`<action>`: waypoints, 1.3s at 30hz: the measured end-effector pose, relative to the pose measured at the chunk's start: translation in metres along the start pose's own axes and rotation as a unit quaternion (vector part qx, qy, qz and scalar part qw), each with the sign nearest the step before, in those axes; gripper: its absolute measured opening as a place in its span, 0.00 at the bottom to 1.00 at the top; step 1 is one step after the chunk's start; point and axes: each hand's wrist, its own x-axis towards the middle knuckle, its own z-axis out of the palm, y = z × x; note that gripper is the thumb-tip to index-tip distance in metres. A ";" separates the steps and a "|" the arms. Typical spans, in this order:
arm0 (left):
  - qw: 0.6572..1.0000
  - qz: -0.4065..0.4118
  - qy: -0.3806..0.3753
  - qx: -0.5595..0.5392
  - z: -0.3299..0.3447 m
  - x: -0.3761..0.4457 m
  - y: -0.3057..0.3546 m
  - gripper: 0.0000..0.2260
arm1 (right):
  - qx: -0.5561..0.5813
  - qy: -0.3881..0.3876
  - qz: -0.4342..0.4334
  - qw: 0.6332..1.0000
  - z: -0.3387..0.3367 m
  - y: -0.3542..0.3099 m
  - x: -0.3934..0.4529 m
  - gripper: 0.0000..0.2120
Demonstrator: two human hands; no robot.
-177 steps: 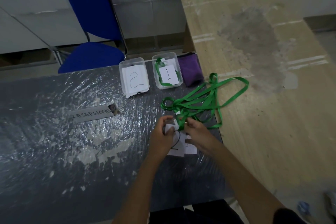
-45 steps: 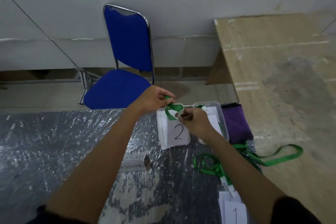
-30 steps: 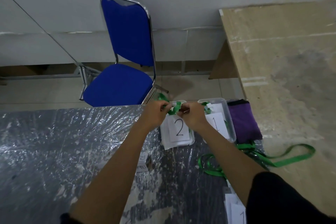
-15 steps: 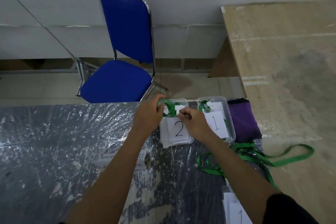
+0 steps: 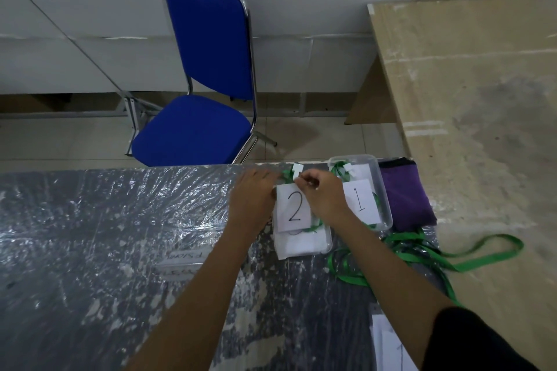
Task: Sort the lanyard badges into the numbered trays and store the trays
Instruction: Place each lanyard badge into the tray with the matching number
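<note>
Two clear trays stand at the far edge of the grey table. A white badge marked 2 [image 5: 294, 206] lies in the left tray [image 5: 304, 245], its green lanyard [image 5: 287, 174] bunched at the far end. My left hand [image 5: 254, 194] and my right hand [image 5: 321, 193] both pinch that lanyard over the tray's far end. The right tray [image 5: 381, 190] holds a badge marked 1 [image 5: 360, 200] with its green strap. More green lanyards [image 5: 422, 253] lie tangled on the table to the right, and further white badges [image 5: 390, 346] sit near the front edge.
A folded purple cloth [image 5: 405, 193] lies right of the trays. A blue chair [image 5: 202, 84] stands beyond the table's far edge. A wooden table [image 5: 482, 99] adjoins on the right. A long label strip [image 5: 180, 263] lies under my left forearm.
Since 5.9 s ago both hands carried the badge marked 2 from the near pile to the left tray. In the last half second they lowered it and tucked the lanyard down.
</note>
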 end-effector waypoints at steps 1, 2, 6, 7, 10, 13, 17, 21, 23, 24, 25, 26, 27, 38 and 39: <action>0.999 -0.015 0.004 -0.036 -0.001 -0.001 0.001 0.10 | -0.008 0.004 -0.001 1.000 0.000 0.000 0.001 0.10; 0.996 -0.037 0.008 -0.081 -0.002 -0.004 0.002 0.12 | -0.016 0.003 -0.003 1.000 -0.001 0.001 0.001 0.10; 0.984 -0.080 0.013 -0.160 -0.004 -0.019 0.005 0.13 | -0.038 -0.060 -0.019 0.997 -0.008 0.004 -0.001 0.06; 0.984 -0.077 0.018 -0.161 -0.003 -0.023 0.005 0.11 | -0.047 -0.077 -0.026 0.996 -0.010 0.005 -0.003 0.05; 0.981 -0.082 0.014 -0.176 -0.003 -0.031 0.013 0.08 | -0.097 -0.075 -0.068 0.990 -0.018 0.008 -0.008 0.05; 0.984 -0.097 -0.041 -0.146 -0.002 -0.038 0.024 0.11 | -0.144 -0.082 -0.052 0.985 -0.021 0.015 -0.014 0.09; 0.984 -0.109 -0.070 -0.125 -0.002 -0.048 0.029 0.14 | -0.178 -0.113 -0.043 0.977 -0.024 0.016 -0.019 0.13; 0.991 -0.108 -0.060 -0.058 0.000 -0.049 0.033 0.18 | -0.194 -0.121 -0.056 0.972 -0.026 0.017 -0.025 0.23; 0.992 -0.102 -0.052 -0.046 0.006 -0.046 0.029 0.16 | -0.213 -0.122 -0.071 0.967 -0.025 0.022 -0.028 0.26; 0.992 -0.107 -0.049 -0.047 0.008 -0.045 0.026 0.15 | -0.228 -0.115 -0.083 0.963 -0.024 0.025 -0.031 0.26; 0.991 -0.117 -0.047 -0.051 0.011 -0.045 0.025 0.14 | -0.246 -0.102 -0.097 0.959 -0.022 0.028 -0.035 0.26; 0.989 -0.127 -0.047 -0.052 0.012 -0.045 0.024 0.14 | -0.261 -0.083 -0.112 0.955 -0.019 0.032 -0.039 0.26; 0.988 -0.134 -0.048 -0.052 0.013 -0.046 0.024 0.14 | -0.270 -0.067 -0.120 0.953 -0.017 0.035 -0.044 0.24; 0.960 -0.247 -0.017 -0.131 0.009 -0.016 0.010 0.12 | -0.315 -0.104 -0.210 0.920 0.001 0.057 -0.085 0.21; 0.960 -0.243 -0.029 -0.134 0.009 -0.012 0.007 0.11 | -0.332 -0.117 -0.216 0.911 0.004 0.059 -0.084 0.19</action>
